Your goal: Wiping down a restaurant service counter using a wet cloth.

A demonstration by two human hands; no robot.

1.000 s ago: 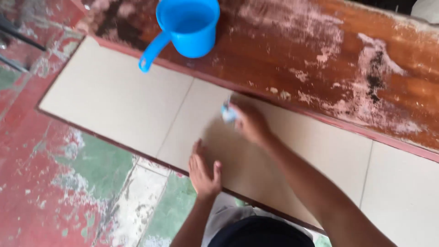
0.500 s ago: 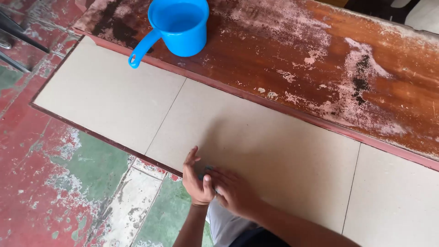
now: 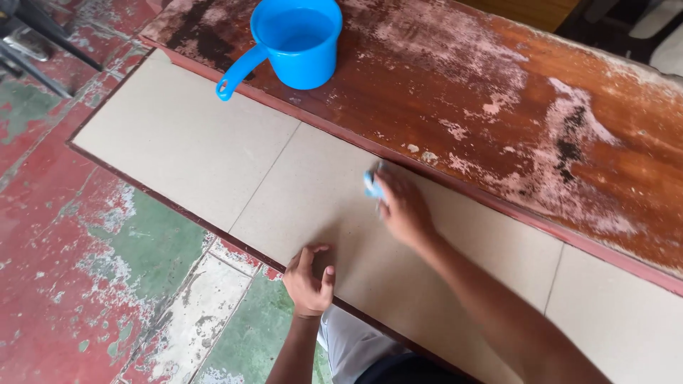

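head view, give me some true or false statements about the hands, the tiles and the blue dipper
1. The right hand presses a small blue item onto the grey tile. True.
2. The left hand grips the blue dipper by its handle. False: it rests on the near edge of the grey tile, far from the dipper.
3. The dipper stands on the worn wooden board, with water in it. True.
4. The dipper lies tipped over on the painted floor. False: it stands upright on the board.
5. Both hands touch each other. False: they are apart on the tile.
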